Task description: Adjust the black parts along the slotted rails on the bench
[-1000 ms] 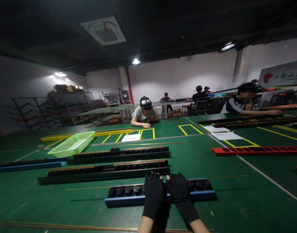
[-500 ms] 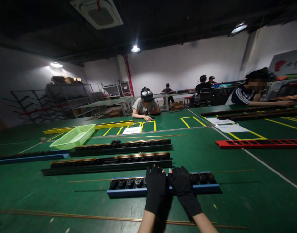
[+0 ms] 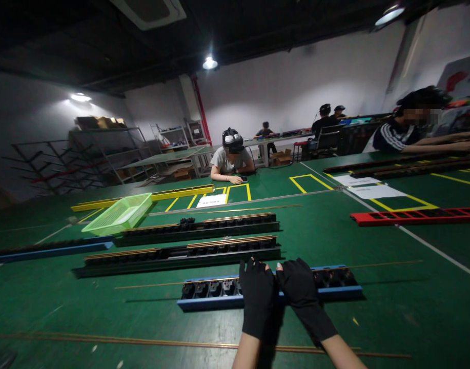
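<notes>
A blue channel (image 3: 323,292) holding a row of black socket-like modules (image 3: 214,288) lies on the green table in front of me. Along its far side runs a thin brass-coloured rod (image 3: 386,264), which sticks out past both ends. My left hand (image 3: 259,294), in a black glove with bare fingertips, rests over the middle of the row with its fingers bent down at the rod. Close beside it on the right, my gloved right hand (image 3: 301,287) is bent over the same rod. Both palms hide the modules under them, and the exact finger contact is partly hidden.
Two dark channels (image 3: 177,261) with brass rods lie beyond, near a green basket (image 3: 121,215). Loose rods (image 3: 142,342) cross the table nearest me. A red frame (image 3: 419,218) lies right. One person (image 3: 230,161) leans on the far edge; another (image 3: 396,134) works at right.
My view has shifted slightly, so the channel and both hands appear a little farther right. The hands keep their place over the row. The co-worker at right has moved an arm.
</notes>
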A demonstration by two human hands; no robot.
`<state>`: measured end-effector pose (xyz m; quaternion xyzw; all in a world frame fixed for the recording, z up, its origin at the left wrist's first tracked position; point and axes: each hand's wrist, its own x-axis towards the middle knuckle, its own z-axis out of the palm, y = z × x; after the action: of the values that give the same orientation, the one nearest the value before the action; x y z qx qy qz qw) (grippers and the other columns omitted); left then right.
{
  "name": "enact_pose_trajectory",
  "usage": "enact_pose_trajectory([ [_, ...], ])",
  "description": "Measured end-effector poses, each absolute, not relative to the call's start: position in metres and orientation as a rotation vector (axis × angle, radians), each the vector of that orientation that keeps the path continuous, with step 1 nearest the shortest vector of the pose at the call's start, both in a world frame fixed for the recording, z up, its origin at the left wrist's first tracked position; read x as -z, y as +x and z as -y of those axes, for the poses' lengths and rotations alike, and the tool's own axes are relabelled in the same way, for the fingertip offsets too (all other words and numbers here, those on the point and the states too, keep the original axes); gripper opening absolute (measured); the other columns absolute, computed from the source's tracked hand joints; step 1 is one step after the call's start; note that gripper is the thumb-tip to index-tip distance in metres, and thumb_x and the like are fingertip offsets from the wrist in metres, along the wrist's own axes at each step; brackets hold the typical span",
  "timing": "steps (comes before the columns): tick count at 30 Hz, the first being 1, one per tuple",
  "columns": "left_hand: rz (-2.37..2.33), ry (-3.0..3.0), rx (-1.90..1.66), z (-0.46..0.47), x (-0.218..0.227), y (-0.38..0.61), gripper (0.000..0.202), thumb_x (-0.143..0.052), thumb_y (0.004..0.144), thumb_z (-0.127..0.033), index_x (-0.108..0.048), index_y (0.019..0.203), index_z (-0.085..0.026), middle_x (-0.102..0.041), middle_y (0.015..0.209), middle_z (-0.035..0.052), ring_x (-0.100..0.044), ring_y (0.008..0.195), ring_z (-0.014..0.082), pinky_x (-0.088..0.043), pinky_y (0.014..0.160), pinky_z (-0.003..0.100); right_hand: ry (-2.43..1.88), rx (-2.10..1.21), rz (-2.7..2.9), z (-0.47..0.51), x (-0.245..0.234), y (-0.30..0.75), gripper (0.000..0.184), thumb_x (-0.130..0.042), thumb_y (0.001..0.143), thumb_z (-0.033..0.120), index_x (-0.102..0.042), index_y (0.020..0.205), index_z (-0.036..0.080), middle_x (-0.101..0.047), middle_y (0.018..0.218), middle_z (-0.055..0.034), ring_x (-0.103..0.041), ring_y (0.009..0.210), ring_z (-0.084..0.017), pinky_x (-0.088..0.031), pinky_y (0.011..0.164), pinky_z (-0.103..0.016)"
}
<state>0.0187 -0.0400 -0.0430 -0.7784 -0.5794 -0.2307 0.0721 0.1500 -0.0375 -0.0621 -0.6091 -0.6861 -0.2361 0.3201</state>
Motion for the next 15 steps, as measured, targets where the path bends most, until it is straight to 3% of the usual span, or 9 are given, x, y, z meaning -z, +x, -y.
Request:
enact_pose_trajectory([
  [15, 1.911, -2.328, 0.743, 0.0445, 0.0367, 0.0223, 0.031, -0.043, 0.097, -0.025, -0.073, 0.094, -0.019, -0.074, 0.103, 0.0108, -0.061, 0.117, 0.027, -0.027, 0.116, 0.057, -1.598, 0.545, 1.985, 0.0405, 0.0653, 0.1581, 0.041, -0.042, 0.098, 0.025, -0.065, 0.065, 0.019, -0.065, 0.065, -0.007, -0.05, 0.062, -0.018, -0.028, 0.075, -0.036],
])
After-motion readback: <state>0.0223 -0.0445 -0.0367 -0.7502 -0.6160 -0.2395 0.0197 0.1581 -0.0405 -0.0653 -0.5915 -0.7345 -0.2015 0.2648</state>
